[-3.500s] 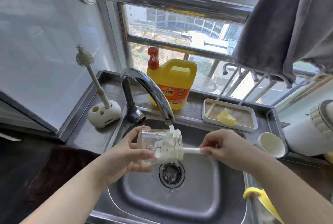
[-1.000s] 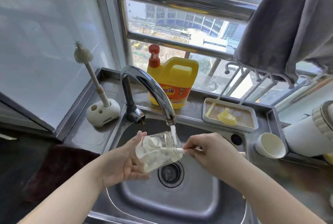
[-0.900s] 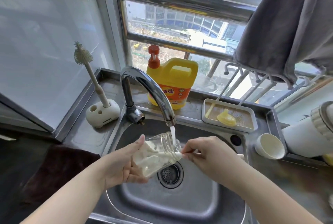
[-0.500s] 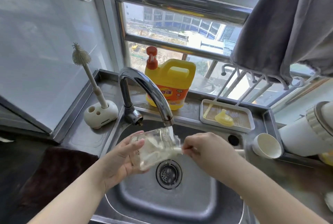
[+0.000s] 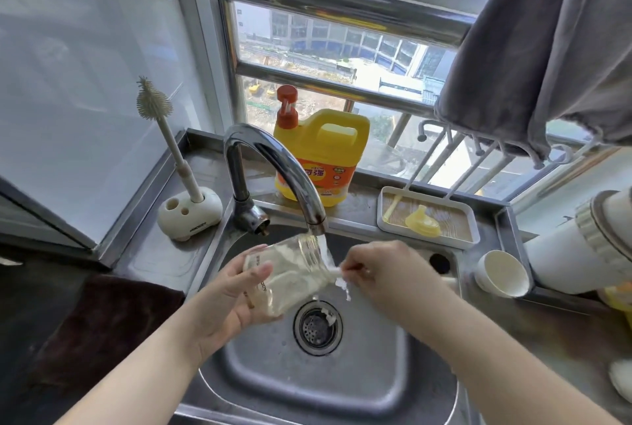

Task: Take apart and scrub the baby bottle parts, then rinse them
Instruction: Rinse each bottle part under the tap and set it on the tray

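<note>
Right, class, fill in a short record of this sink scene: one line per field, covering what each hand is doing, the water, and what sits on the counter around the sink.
left hand: grips the clear bottle, tilted, mouth toward the tap
right hand: pinches the brush handle, brush head inside the bottle
tap: running, stream lands at the bottle mouth
sink: drain strainer below the bottle
counter, left: spare brush upright in a white holder
counter, back: yellow detergent jug
counter, right: tray holding a yellow spout; white cup on its side

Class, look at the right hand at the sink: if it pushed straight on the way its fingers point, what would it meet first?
Probably the clear bottle: the right hand points left along the brush handle into its mouth. Depth is uncertain.
</note>
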Available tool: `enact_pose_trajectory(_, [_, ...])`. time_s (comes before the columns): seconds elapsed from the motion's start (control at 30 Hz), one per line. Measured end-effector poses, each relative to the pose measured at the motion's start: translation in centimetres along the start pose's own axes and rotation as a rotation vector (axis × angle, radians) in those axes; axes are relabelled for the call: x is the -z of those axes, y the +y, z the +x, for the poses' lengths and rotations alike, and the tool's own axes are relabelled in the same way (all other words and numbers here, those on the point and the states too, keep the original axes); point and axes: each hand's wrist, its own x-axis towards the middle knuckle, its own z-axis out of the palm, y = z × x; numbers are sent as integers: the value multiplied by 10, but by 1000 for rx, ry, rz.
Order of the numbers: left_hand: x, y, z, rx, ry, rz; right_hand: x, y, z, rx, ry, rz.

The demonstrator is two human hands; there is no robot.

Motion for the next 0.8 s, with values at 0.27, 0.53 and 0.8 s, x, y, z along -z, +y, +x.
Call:
enact_pose_trajectory(0.27, [0,-5,0,-8,-30,-24,1,9,-3,-45,7,128])
enact_pose_trajectory(0.53, [-3,-14,-5,182,-87,-24,-11,8,-10,-25,-34,114])
enact_pose_trajectory(0.8, [-7,-5,0,130,-62,145,9,25,-10,-65,-136,-20])
